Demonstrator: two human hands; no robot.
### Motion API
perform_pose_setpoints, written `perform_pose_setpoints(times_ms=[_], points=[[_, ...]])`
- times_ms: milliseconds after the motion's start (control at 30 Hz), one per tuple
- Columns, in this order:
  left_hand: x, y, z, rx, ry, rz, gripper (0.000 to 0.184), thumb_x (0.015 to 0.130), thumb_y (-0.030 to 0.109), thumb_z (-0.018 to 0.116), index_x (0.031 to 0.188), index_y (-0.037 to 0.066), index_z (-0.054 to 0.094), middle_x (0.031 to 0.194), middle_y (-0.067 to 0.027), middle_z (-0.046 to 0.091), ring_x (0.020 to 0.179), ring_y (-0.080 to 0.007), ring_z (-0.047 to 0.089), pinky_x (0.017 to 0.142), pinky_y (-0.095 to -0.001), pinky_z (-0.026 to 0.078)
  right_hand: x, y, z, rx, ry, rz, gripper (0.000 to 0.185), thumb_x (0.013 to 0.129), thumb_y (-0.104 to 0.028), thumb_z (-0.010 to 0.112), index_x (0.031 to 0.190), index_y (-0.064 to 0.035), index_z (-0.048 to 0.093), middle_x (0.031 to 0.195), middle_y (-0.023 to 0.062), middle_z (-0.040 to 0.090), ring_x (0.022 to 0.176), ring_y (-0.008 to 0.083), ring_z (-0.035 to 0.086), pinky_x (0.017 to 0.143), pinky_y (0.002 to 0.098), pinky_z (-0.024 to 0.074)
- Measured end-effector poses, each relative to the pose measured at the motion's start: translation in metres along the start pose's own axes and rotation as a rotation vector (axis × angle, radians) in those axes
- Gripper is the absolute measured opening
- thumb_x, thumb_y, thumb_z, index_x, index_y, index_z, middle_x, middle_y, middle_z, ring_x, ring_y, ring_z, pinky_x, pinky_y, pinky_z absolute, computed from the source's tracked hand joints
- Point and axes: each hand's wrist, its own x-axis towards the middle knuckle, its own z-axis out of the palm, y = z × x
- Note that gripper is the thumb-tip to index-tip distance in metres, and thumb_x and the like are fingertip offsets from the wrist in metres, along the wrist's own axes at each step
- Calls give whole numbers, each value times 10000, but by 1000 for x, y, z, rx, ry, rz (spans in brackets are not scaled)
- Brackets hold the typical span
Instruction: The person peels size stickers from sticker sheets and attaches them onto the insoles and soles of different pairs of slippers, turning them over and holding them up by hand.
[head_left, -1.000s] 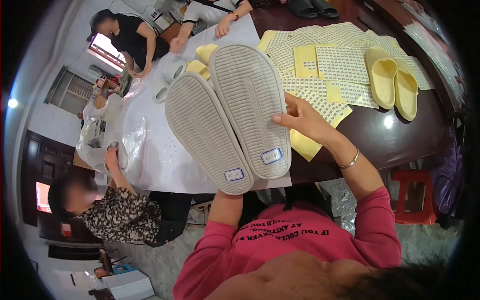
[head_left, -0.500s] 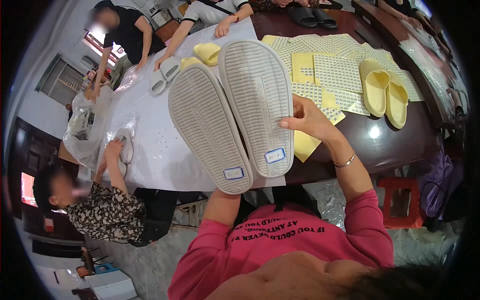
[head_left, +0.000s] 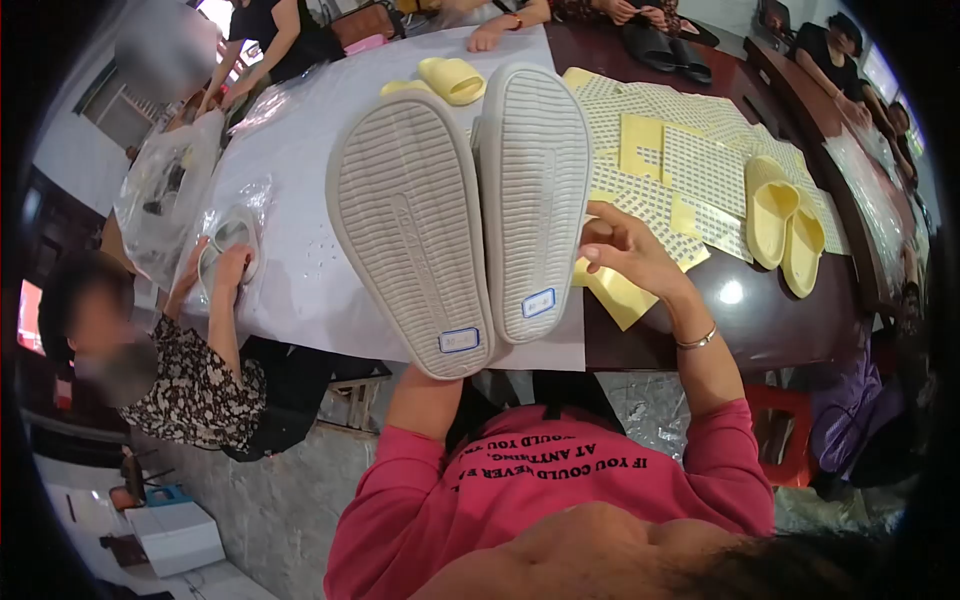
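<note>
A pair of light grey slide slippers, the left one [head_left: 412, 235] and the right one [head_left: 537, 200], is held up side by side with ribbed soles toward me. Each heel has a blue-bordered white label whose print is blurred. My left forearm [head_left: 425, 402] runs up behind the left slipper; the hand itself is hidden there and supports the pair. Beside the right slipper's outer edge is my right hand [head_left: 635, 255], fingers loosely bent and thumb off the sole. It appears to hold nothing; whether a fingertip touches the edge I cannot tell.
Yellow label sheets [head_left: 705, 170] cover the dark table, with yellow slippers [head_left: 785, 225] at right and another yellow pair [head_left: 452, 80] behind. A co-worker at left handles a grey slipper [head_left: 235, 250] near plastic bags [head_left: 165, 200]. Black slippers [head_left: 665, 50] are across the table. A red stool [head_left: 785, 430] stands below.
My right thumb has come off the right slipper's sole, and the hand has moved to its side. The right slipper has turned and overlaps closer to the left one. The view has shifted.
</note>
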Motion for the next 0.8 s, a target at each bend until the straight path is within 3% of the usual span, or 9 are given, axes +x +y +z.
perform_pose_setpoints(times_ms=[67, 233, 300, 400, 467, 600, 700, 767, 800], points=[[4, 14, 13, 1829, 288, 51, 567, 1010, 320, 429, 1484, 58, 261, 1507, -117, 328, 1364, -204, 368, 1105, -299, 349, 0, 0, -4, -39, 30, 9, 500, 898, -170, 618, 1355, -37, 464, 1045, 84, 659, 917, 149, 625, 742, 266, 500], [51, 74, -42, 1713, 391, 239, 258, 870, 147, 604, 1053, -32, 633, 1009, -181, 663, 938, -325, 642, 781, -391, 513, 9, 24, -29, -137, 270, -30, 362, 959, -171, 526, 1275, 5, 539, 888, 82, 660, 772, 123, 610, 707, 251, 497], [72, 69, -36, 1829, 520, 358, 163, 793, 92, 598, 856, -55, 628, 842, -233, 645, 795, -403, 614, 707, -428, 489, 12, 24, -33, -179, 363, 17, 357, 971, -183, 517, 1269, 10, 550, 872, 54, 661, 742, 92, 590, 689, 241, 490], [66, 71, -56, 2003, 627, 202, 191, 768, 130, 623, 826, -52, 629, 844, -282, 609, 794, -424, 593, 730, -437, 493, 18, 39, -44, -183, 435, 9, 333, 979, -187, 531, 1242, 16, 564, 833, 26, 658, 701, 73, 581, 657, 209, 472], [61, 67, -60, 2016, 509, -275, 225, 781, 190, 655, 829, -28, 625, 840, -205, 624, 792, -366, 616, 721, -449, 489, 21, 44, -46, -171, 439, 15, 327, 978, -192, 539, 1230, 14, 571, 823, 23, 657, 690, 67, 579, 651, 202, 468], [51, 72, -76, 2294, 28, -89, 274, 759, 235, 647, 812, -35, 660, 733, -233, 618, 707, -360, 634, 637, -449, 504, 35, 41, -40, -311, 434, 76, 289, 968, -200, 565, 1163, 9, 606, 809, 19, 659, 671, 59, 578, 633, 195, 467], [68, 103, -52, 2152, -95, -267, 279, 765, 255, 633, 775, -23, 660, 674, -198, 612, 653, -363, 624, 602, -447, 504, 61, 29, -35, -404, 408, 30, 228, 958, -185, 586, 1072, 4, 644, 804, 24, 658, 665, 56, 578, 630, 196, 468], [76, 113, -60, 2087, -8, -195, 278, 770, 266, 621, 731, -8, 639, 640, -175, 600, 631, -363, 614, 586, -443, 498, 89, 11, -27, -512, 380, -35, 187, 942, -130, 601, 1051, 14, 648, 783, 32, 643, 692, 75, 580, 633, 222, 481], [77, 116, -72, 2044, 62, 64, 246, 759, 250, 623, 709, 9, 626, 664, -160, 606, 654, -340, 618, 591, -430, 499, 108, -3, -13, -573, 380, -37, 155, 933, -108, 609, 1000, 27, 648, 788, 41, 638, 700, 79, 581, 641, 224, 483]])
